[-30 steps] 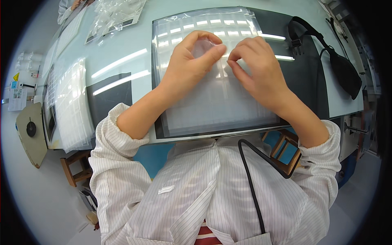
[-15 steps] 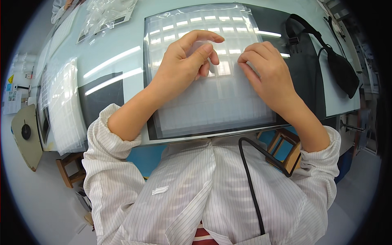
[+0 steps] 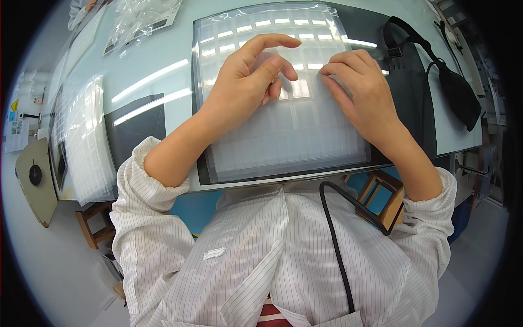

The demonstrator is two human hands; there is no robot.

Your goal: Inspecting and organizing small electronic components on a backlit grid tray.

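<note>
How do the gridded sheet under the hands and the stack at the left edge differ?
The sheet lies flat on the dark mat with the left hand and right hand on it; the stack sits untouched, hanging over the table edge. The sheet looks single; the stack is layered. Both are translucent white grids.

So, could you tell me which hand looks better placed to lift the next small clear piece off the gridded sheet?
Probably the left hand: its fingertips pinch right at the gridded sheet, while the right hand lies flat, steadying it.
</note>
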